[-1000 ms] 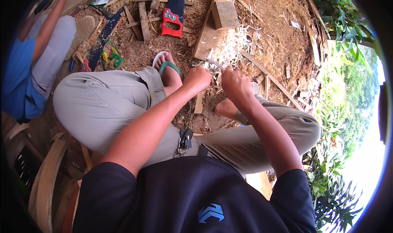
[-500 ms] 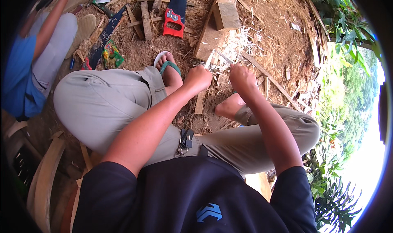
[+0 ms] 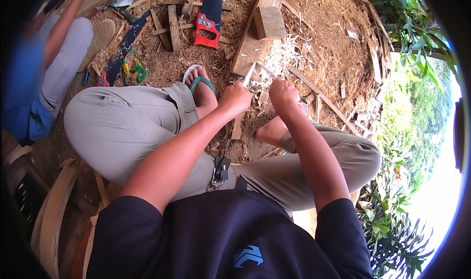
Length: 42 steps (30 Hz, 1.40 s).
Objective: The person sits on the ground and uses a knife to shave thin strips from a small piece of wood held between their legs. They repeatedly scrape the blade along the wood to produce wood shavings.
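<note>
My left hand (image 3: 235, 98) is closed around a pale, narrow wooden stick (image 3: 249, 74), whose tip points away from me. Beside it, my right hand (image 3: 284, 94) grips a knife, its handle hidden in the fist. The thin grey blade (image 3: 267, 70) slants toward the far end of the stick; whether the two touch is too fine to make out. Both hands hang just short of a wooden board (image 3: 245, 58) on the ground, which has a wooden block (image 3: 270, 23) on it. Pale curled shavings (image 3: 289, 51) are heaped right of the board.
A red-handled saw (image 3: 207, 31) lies farther off, left of the board. Another saw (image 3: 122, 53), a green-and-yellow packet (image 3: 133, 67) and wood offcuts (image 3: 173, 28) are scattered leftward. At the far left sits another person (image 3: 29, 83) in blue. Plants (image 3: 412, 38) border the right side.
My right hand has shifted slightly left, closer to my left hand, and the knife blade has turned a little with it. My left hand has barely moved and still holds the stick.
</note>
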Motion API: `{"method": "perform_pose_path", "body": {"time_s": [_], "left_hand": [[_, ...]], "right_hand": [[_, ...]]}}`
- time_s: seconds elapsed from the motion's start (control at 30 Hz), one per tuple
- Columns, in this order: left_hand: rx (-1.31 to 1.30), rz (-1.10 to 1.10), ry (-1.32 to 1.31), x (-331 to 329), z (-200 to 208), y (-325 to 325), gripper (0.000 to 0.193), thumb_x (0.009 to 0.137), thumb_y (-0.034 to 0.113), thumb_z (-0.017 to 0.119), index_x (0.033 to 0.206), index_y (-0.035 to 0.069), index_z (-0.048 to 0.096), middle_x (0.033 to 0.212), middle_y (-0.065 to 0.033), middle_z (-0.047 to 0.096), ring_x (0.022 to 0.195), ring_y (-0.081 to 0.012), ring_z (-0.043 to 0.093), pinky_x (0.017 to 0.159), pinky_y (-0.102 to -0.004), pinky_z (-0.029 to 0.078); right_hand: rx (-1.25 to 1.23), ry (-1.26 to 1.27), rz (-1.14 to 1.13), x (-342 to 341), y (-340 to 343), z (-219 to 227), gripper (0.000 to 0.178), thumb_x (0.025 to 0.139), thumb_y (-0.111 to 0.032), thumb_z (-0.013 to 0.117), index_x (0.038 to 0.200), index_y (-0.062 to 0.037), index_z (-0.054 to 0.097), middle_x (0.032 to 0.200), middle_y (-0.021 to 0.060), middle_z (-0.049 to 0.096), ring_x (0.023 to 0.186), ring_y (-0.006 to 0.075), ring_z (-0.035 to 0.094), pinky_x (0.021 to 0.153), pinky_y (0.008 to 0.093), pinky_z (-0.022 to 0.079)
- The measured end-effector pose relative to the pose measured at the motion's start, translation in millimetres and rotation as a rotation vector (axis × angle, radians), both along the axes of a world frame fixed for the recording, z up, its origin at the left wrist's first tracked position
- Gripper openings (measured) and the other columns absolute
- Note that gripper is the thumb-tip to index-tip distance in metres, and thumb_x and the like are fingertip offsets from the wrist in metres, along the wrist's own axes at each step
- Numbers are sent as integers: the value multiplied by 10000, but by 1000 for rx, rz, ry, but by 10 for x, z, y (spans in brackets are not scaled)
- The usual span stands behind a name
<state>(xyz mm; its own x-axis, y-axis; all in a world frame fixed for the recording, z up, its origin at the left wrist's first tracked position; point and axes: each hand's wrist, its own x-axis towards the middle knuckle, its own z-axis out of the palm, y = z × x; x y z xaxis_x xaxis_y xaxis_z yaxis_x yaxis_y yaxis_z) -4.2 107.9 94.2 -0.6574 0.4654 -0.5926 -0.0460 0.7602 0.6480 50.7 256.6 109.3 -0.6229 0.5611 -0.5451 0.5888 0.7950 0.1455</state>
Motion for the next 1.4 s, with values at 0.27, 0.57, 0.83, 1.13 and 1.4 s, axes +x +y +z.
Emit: {"method": "perform_pose_path", "body": {"time_s": [0.27, 0.57, 0.83, 1.13, 1.4], "left_hand": [[-10, 21, -14, 10, -32, -38, 392, 913, 234, 428, 1056, -95, 583, 1038, -329, 627, 1019, -444, 610, 909, -493, 473], [-12, -31, -55, -19, -5, -8, 392, 914, 236, 425, 1078, -89, 570, 1068, -338, 614, 1038, -443, 603, 912, -498, 470], [34, 28, -44, -118, 51, 13, 319, 935, 279, 427, 1075, 26, 563, 1026, -270, 638, 985, -445, 605, 847, -529, 462], [453, 111, 90, -274, 469, 123, 265, 962, 266, 564, 1086, 44, 638, 674, -92, 617, 601, -175, 584, 569, -317, 436], [495, 161, -17, -296, 699, 182, 327, 948, 249, 619, 1212, 59, 647, 697, 5, 642, 499, -21, 478, 451, -225, 370]], "right_hand": [[-118, 43, 151, 67, -65, 371, 411, 1040, -288, 315, 992, 13, 591, 867, 182, 706, 843, 320, 711, 686, 405, 580], [-14, -14, 70, 10, 148, -161, 423, 1041, -328, 308, 979, -5, 574, 869, 203, 697, 834, 335, 705, 718, 418, 575], [-167, 213, -15, 16, 319, 493, 477, 1025, -366, 344, 929, 18, 611, 882, 265, 669, 899, 398, 666, 815, 491, 521], [-752, 690, -637, -8, 680, 1205, 335, 886, -289, 653, 896, 30, 551, 648, 24, 529, 516, 95, 492, 404, 296, 391], [-1046, 951, -805, -198, 667, 1087, 310, 838, -209, 715, 937, -21, 490, 676, 17, 499, 489, 88, 471, 394, 256, 389]]}}
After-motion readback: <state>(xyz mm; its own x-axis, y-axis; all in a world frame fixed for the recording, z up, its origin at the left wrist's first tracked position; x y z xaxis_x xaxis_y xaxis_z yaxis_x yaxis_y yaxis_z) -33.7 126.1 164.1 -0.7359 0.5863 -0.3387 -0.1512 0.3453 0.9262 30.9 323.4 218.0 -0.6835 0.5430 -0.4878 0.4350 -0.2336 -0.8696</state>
